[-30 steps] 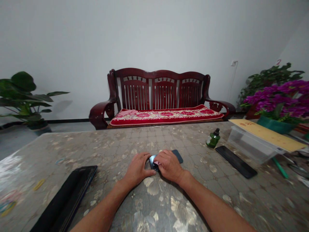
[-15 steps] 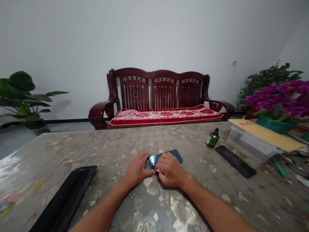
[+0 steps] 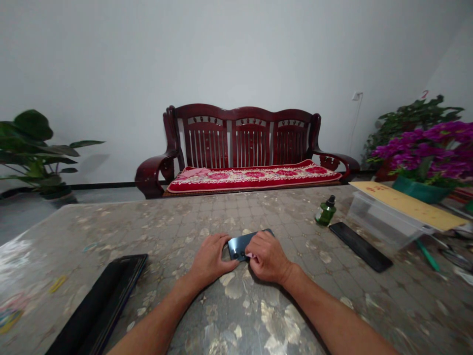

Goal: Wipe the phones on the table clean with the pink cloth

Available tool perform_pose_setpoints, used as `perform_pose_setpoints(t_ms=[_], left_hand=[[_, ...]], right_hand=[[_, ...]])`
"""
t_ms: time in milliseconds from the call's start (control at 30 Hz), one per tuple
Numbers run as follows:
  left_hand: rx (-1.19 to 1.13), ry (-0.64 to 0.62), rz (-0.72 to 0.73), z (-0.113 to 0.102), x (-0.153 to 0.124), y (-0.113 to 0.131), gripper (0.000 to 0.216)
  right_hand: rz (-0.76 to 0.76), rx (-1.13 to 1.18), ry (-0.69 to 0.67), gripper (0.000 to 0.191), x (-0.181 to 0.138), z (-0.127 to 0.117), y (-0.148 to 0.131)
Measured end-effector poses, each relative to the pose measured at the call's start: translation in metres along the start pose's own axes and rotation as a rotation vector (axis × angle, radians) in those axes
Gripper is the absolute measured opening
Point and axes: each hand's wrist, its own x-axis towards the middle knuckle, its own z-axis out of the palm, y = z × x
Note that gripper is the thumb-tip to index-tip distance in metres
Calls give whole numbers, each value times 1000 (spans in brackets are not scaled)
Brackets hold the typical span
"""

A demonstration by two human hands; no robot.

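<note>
A dark blue phone (image 3: 238, 245) lies flat on the patterned table (image 3: 185, 217) in front of me. My left hand (image 3: 211, 259) presses on the phone's left end, fingers curled over its edge. My right hand (image 3: 269, 256) rests on the phone's right part and pinches a small pink cloth (image 3: 251, 256) against the glass. Most of the cloth and the phone's right half are hidden under that hand.
A small green bottle (image 3: 325, 212) and a second black phone (image 3: 360, 246) lie to the right. A clear plastic box (image 3: 388, 217) with a yellow envelope on it, purple flowers (image 3: 432, 148) and a green pen (image 3: 427, 254) stand far right. A black tablet (image 3: 99, 305) lies front left.
My right hand with the pink cloth has slid rightward along the phone, uncovering more of its left part. The left hand has stayed put.
</note>
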Motion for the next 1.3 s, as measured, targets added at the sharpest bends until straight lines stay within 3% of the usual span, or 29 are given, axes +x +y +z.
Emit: perform_pose_setpoints(t_ms=[167,433,700,1100,1300], left_hand=[[16,-1,3,0,0,1,50],[22,-10,-6,-1,0,3,49],[11,11,-1,-1,0,3,48],[23,-22,-26,-3,0,5,49],[17,-12,-22,-3,0,5,49]], right_hand=[[2,-28,-21,15,1,-2,-3],[196,-165,7,10,1,-10,13],[33,-67,-28,14,1,-4,-3],[234,-225,2,10,-1,-11,22],[102,-138,14,12,0,-8,12]])
